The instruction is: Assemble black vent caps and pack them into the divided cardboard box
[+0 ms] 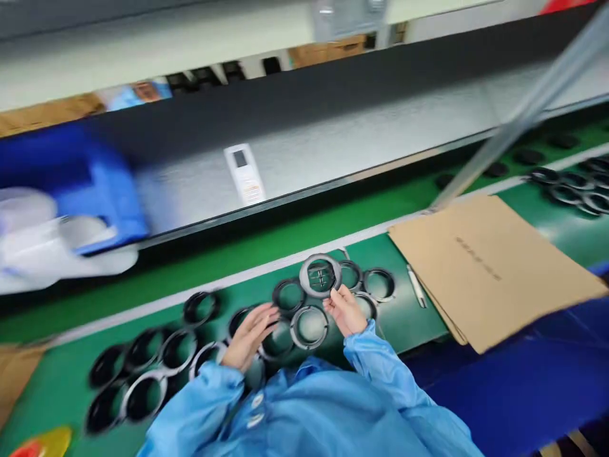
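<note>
My right hand point(346, 310) grips a grey ring with a dark grille inside point(320, 276), held upright above the green bench point(419, 317). My left hand point(250, 333) rests with fingers stretched over several black and silver rings point(309, 325) lying flat on the bench. More rings point(143, 374) spread to the left in rows. Both arms wear light blue sleeves. The picture is smeared by motion.
Flat brown cardboard sheets point(490, 266) lie to the right, with a pen-like tool point(417, 287) beside them. A white remote point(244, 172) sits on the grey conveyor. A blue bin point(95, 190) stands at left. More rings point(571, 187) lie far right. A metal pole point(523, 108) slants overhead.
</note>
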### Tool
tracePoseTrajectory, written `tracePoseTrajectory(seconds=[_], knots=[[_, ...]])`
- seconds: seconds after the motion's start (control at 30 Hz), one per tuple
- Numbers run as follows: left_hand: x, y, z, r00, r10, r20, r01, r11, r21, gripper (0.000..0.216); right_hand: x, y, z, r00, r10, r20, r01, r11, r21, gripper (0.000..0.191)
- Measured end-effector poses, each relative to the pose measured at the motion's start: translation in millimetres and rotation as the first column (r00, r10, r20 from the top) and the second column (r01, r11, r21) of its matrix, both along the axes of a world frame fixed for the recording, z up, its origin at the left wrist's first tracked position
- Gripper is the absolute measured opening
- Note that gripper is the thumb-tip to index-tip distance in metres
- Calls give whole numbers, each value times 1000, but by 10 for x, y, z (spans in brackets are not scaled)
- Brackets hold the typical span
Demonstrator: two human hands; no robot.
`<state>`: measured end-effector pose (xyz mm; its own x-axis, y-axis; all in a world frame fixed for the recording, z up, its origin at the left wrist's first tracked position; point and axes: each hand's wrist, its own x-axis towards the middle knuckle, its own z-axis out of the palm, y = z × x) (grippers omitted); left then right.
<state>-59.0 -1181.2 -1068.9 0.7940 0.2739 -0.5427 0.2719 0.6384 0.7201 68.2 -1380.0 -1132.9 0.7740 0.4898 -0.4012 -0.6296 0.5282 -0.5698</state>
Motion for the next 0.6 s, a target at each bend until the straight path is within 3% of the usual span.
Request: tracePoseTrajectory(seconds=[0.17,0.27,0.33,0.4,0.47,0.53,0.6], knots=[[-312,124,123,938,128,323,-33,958,-284,74,-964,694,339,919,386,81,-385,922,-28,46],[-535,228,218,885,220,411,-82,941,-328,70,-1174,808,417,788,566,241,-503,818,-279,47],[-748,289,255,860,246,447,-95,938,-334,69,-1192,790,495,708,573,412,-318,780,-539,45],[-940,329,267,842,253,477,-84,934,-347,70,-1187,757,623,589,519,619,17,758,-652,35],[-1072,346,276,824,261,503,-77,931,-357,73,-1210,754,777,379,504,776,225,763,-606,26],[-1151,346,307,808,267,525,-80,933,-352,75,-1275,793,912,174,516,839,269,794,-545,30],[-1215,342,367,798,258,545,-75,939,-335,77,-1363,852,990,64,529,846,271,807,-525,35]])
